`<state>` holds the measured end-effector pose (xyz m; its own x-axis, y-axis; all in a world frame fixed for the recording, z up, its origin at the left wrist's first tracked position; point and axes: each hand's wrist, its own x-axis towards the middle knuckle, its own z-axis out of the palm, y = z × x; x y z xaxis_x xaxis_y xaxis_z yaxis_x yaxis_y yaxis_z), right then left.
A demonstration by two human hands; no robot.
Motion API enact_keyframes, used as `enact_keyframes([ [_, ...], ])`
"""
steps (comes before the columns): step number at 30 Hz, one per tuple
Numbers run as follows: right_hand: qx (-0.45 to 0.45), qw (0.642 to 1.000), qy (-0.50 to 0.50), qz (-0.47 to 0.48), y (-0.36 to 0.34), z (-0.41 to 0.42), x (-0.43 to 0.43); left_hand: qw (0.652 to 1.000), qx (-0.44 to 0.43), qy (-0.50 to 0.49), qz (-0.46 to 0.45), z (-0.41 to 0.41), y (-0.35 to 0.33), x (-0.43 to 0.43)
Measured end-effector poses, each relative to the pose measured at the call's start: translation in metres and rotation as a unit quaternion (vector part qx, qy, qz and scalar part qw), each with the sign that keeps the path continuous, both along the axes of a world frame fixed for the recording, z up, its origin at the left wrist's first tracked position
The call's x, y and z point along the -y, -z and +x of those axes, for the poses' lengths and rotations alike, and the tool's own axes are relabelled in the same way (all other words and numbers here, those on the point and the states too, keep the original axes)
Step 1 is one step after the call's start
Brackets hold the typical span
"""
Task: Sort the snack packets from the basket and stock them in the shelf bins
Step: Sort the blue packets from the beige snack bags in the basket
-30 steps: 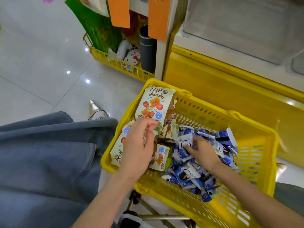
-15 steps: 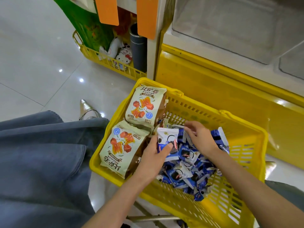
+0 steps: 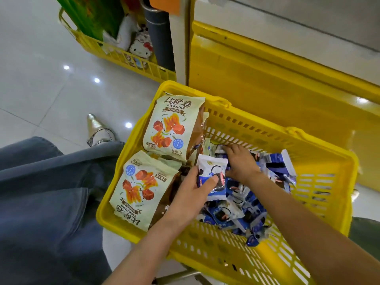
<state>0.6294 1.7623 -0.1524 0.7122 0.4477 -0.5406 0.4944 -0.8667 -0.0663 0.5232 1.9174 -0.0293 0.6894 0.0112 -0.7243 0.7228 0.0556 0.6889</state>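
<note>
A yellow plastic basket holds two kinds of snack packets. Two large cream packets with orange pictures lean against its left side, one upright and one nearer me. A heap of small blue-and-white packets fills the middle and right. My left hand grips a small blue-and-white packet, thumb across its front. My right hand reaches into the heap near the basket's far wall, fingers curled among the small packets; what they hold is hidden.
A yellow shelf base with a pale bin above stands right behind the basket. Another yellow basket with toys and a dark cylinder sits on the floor at the back left. My denim-covered leg and a pointed shoe are at left.
My left hand left the cream packets and took up a small blue-and-white packet. My right hand shifted toward the basket's far wall. The camera moved closer.
</note>
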Motion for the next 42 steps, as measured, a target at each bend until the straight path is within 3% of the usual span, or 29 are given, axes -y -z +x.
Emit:
enact_keyframes([
  [6, -0.02, 0.999, 0.023, -0.028, -0.007, 0.01, -0.014, 1.0, -0.003, 0.017, 0.016, -0.007, 0.002, -0.001],
  [14, -0.063, 0.991, 0.07, 0.093, -0.039, -0.003, 0.005, 0.998, 0.002, 0.047, 0.031, -0.021, -0.005, 0.005],
  [21, 0.011, 0.978, 0.081, 0.189, -0.095, -0.051, 0.04, 0.991, 0.01, 0.084, 0.102, -0.039, 0.0, 0.023],
  [25, 0.057, 0.989, 0.057, 0.126, -0.112, -0.092, 0.071, 0.972, 0.018, 0.159, 0.169, -0.045, 0.019, 0.041],
  [29, 0.028, 0.992, 0.109, 0.056, -0.113, -0.129, 0.097, 0.945, 0.028, 0.243, 0.219, -0.047, 0.039, 0.068],
  [33, -0.057, 0.99, 0.114, -0.061, -0.107, -0.15, 0.102, 0.906, 0.03, 0.392, 0.157, -0.051, 0.052, 0.094],
  [35, -0.109, 0.982, 0.093, -0.127, -0.107, -0.154, 0.1, 0.859, 0.042, 0.493, 0.132, -0.055, 0.05, 0.101],
  [38, -0.094, 0.984, 0.097, -0.114, -0.107, -0.15, 0.088, 0.804, 0.131, 0.557, 0.16, -0.06, 0.029, 0.093],
  [40, -0.028, 0.992, 0.119, -0.006, -0.105, -0.145, 0.079, 0.798, 0.259, 0.488, 0.24, -0.062, 0.008, 0.074],
  [42, -0.007, 0.984, 0.139, 0.11, -0.099, -0.14, 0.066, 0.813, 0.361, 0.349, 0.295, -0.063, -0.019, 0.046],
])
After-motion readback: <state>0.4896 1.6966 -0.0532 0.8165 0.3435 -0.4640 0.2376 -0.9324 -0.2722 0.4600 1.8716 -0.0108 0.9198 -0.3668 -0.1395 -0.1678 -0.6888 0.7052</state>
